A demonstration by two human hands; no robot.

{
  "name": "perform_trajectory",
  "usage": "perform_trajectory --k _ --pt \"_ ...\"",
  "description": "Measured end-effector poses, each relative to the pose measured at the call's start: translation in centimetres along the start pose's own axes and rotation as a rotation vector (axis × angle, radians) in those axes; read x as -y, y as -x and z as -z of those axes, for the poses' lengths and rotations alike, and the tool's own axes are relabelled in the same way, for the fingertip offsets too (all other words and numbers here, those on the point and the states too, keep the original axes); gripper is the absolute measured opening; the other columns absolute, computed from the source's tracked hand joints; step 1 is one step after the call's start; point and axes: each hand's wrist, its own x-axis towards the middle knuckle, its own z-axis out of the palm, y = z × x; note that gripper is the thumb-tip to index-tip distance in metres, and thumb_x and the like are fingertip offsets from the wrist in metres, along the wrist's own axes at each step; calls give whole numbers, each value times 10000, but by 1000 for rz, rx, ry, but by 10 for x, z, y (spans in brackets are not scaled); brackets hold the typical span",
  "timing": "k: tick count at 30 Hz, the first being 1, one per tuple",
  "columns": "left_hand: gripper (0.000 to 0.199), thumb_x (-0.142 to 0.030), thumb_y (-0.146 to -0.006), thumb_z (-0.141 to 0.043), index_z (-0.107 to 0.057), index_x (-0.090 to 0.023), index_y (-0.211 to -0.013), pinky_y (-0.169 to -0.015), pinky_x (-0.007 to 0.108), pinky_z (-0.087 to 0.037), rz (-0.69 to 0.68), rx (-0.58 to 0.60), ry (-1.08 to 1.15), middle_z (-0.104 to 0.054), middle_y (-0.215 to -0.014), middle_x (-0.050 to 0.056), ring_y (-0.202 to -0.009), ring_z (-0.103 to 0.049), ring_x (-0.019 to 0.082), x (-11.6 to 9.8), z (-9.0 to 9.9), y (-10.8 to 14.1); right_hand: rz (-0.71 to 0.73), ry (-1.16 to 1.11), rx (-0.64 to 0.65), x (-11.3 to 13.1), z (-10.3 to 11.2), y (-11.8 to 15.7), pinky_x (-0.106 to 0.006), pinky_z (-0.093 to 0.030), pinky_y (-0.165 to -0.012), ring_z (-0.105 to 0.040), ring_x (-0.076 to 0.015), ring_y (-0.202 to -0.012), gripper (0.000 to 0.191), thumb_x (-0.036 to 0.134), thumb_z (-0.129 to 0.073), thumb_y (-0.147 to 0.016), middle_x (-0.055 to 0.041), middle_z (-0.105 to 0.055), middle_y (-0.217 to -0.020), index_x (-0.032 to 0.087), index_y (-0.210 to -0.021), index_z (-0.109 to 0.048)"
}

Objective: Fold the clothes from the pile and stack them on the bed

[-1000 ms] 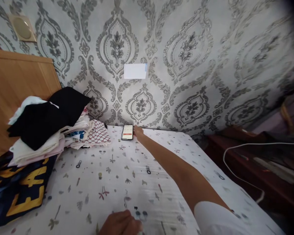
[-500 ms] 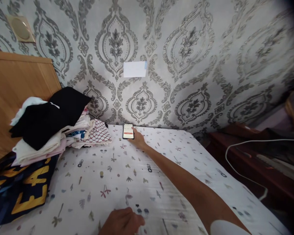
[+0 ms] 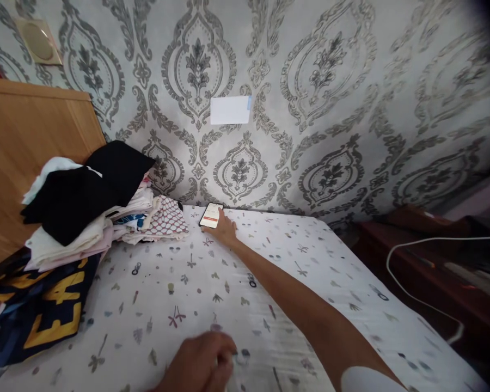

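A smartphone (image 3: 210, 215) with a lit screen is at the far edge of the bed, close to the wall. My right hand (image 3: 224, 230), its arm stretched far forward, grips the phone's right and lower edge between thumb and fingers. The phone is turned at a slant, its screen facing up. Low in the view, my left hand (image 3: 202, 359) hovers over or rests on the patterned sheet (image 3: 155, 305); which one I cannot tell. Its fingers are curled in, and nothing shows in them.
A pile of folded clothes (image 3: 133, 215) with a black garment (image 3: 71, 190) on top stands at the left, beside a wooden headboard (image 3: 32, 125). A navy garment with yellow letters (image 3: 49, 321) lies in front. A white cable (image 3: 408, 296) crosses dark red furniture (image 3: 392, 239) at right.
The phone has turned from upright to a slant and shifted slightly left, with my right hand on it. My left hand has moved up a little. The view has shifted slightly.
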Motion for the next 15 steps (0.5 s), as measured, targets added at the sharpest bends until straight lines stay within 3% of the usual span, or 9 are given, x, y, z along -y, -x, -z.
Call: perform_trajectory --k 2,5,7,9,12,15 --pt "193 -308 -1031 -374 -551 -236 -1005 -685 241 -517 252 -48 93 -694 -848 19 -759 -662 154 6 26 -34 4 -19 -18 -1 -1 0 -532 -231 -1158 -450 -332 -1358 912 454 -618 -851 -156 -569 -1410 174 -1585 -155" --pt "116 -271 -995 -419 -507 -213 -1043 -835 321 -523 322 -256 -29 -690 -1045 80 -959 -670 205 38 56 -107 26 -50 -41 -6 -1 2 -496 -266 -1156 -524 -284 -1283 734 299 -450 -916 -121 -606 -1368 186 -1584 -166" --pt "237 -109 -919 -436 -483 -173 -1141 -990 383 -465 356 -228 -240 -655 -1221 160 -1159 -615 247 68 61 -153 39 -71 -51 -9 -2 3 -501 -272 -1155 -550 -280 -1244 700 252 -396 -914 -122 -624 -1340 172 -1579 -195" --pt "374 -15 -841 -436 -474 -114 -1199 -1015 414 -435 397 -209 -308 -624 -1274 235 -1219 -581 290 96 56 -185 48 -91 -60 -12 -4 3 -508 -268 -1159 -553 -280 -1239 689 233 -376 -906 -128 -629 -1331 157 -1573 -221" --pt "472 33 -777 -408 -451 -23 -1244 -967 432 -446 463 -195 -364 -628 -1228 306 -1177 -605 339 126 40 -201 61 -113 -78 -14 -7 1 -511 -255 -1171 -544 -262 -1259 682 213 -364 -899 -108 -615 -1364 187 -1569 -240" --pt "543 30 -763 -409 -410 -1 -1304 -906 411 -466 487 -184 -407 -662 -1165 283 -1105 -642 340 141 29 -196 79 -123 -94 -18 -9 0 -513 -256 -1172 -518 -257 -1297 681 205 -376 -893 -97 -606 -1387 205 -1564 -256"
